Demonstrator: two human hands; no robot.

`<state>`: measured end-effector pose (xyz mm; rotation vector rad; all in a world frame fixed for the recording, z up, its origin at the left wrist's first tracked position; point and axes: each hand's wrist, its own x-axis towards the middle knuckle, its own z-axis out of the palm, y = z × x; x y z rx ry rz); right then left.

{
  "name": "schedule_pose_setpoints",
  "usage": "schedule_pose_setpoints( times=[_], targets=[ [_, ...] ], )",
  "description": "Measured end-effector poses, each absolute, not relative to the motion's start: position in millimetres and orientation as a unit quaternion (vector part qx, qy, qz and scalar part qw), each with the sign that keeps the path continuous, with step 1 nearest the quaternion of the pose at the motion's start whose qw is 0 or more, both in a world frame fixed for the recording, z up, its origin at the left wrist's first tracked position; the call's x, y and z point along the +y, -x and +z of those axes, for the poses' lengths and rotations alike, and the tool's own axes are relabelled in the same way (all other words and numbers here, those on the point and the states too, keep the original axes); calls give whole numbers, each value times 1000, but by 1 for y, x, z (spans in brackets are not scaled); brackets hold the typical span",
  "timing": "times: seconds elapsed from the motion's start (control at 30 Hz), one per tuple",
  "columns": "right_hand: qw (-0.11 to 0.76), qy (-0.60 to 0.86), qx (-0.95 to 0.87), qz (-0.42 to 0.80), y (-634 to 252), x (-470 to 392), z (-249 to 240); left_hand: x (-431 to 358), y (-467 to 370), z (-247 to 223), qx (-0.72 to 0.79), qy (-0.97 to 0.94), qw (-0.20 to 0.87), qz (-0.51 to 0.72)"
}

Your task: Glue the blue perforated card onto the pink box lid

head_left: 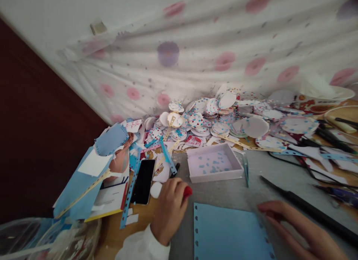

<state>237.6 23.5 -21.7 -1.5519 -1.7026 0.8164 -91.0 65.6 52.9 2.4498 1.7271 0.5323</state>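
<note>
A blue paper sheet (229, 234) with small shaped holes punched along its left and right edges lies in front of me. My left hand (170, 207) is beside its left edge, fingers curled round a small red object (187, 191), mostly hidden. At the sheet's upper right corner is my right hand (296, 224), somewhat blurred, its fingertips closed on the paper edge. Beyond the sheet stands a shallow white box (216, 175) with small blue paper pieces in it. Teal tweezers (246, 171) lie right beside the box.
Piles of white paper discs with coloured bits (212, 122) line the back. A black phone (143, 181) and punched strips (130, 193) lie at left. A long black tool (302, 204) lies at right. A clear container (67, 239) stands front left; a tub (319, 101) back right.
</note>
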Motion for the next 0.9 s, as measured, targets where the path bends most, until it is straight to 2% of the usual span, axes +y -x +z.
schedule_pose_setpoints(
  times=[0.1, 0.17, 0.27, 0.4, 0.53, 0.63, 0.77, 0.83, 0.9],
  targets=[
    [275, 572, -556, 538, -199, 24, 4, 49, 63, 58, 468, -842, 9, 269],
    [245, 525, -526, 622, -177, 29, 13, 41, 44, 57, 392, -860, -26, 326],
    [250, 433, -473, 726, -154, 36, 16, 36, 27, 50, 340, -859, -42, 380],
    [287, 372, -393, 791, -144, 37, 18, 32, 29, 40, 355, -856, -7, 375],
    [275, 351, -379, 811, -147, 32, 28, 23, 41, 24, 365, -849, 100, 368],
    [290, 386, -457, 747, -155, 39, 33, 11, 49, 9, 486, -771, 156, 381],
    [368, 480, -651, 458, -173, 69, 32, -7, 54, -6, 705, -617, 210, 281],
    [369, 480, -715, 350, -178, 88, 28, -13, 54, -9, 732, -593, 244, 230],
    [349, 467, -749, 315, -180, 103, 26, -16, 52, -9, 733, -587, 278, 203]
  ],
)
